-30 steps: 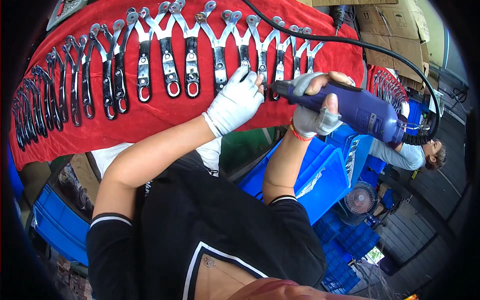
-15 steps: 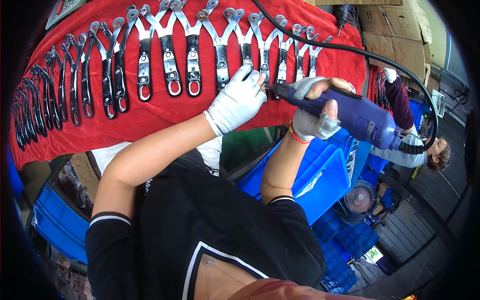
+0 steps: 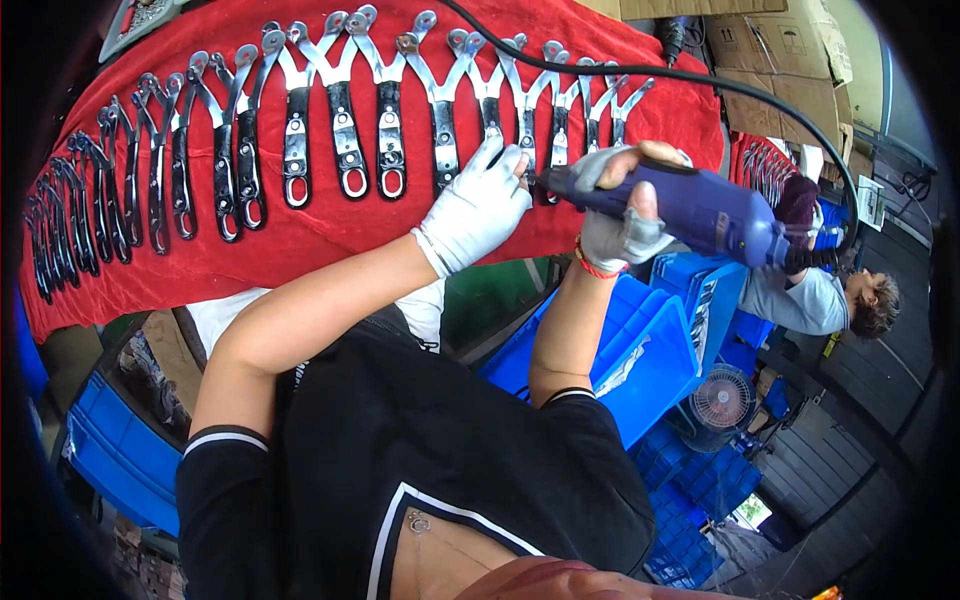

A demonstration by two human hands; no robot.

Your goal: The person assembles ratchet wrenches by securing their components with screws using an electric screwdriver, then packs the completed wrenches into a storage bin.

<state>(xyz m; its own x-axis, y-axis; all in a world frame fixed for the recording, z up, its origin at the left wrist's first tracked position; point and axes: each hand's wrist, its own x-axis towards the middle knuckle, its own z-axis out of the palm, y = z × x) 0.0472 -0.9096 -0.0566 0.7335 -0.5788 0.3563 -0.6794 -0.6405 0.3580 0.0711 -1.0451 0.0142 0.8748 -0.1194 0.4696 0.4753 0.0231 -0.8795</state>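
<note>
Red cloth (image 3: 300, 245) covers the surface, and a long row of chrome ratchet wrenches (image 3: 340, 130) is laid out on it, handles toward the person; more than twenty can be counted, though the far left ones overlap too tightly for an exact number. One wrench (image 3: 522, 130) is pinned under the gloved left hand (image 3: 478, 210), whose fingers are pressed flat on it. A blue power screwdriver (image 3: 690, 205) is clamped in the gloved right hand (image 3: 620, 215), its tip set just beside the left fingertips (image 3: 515, 165). Its black cord (image 3: 700, 78) is looped across the cloth. Blue plastic crates (image 3: 650, 340) are stacked below, one small fan (image 3: 722, 400) beside them. Brown cardboard boxes (image 3: 770, 45) are seen upper right.
</note>
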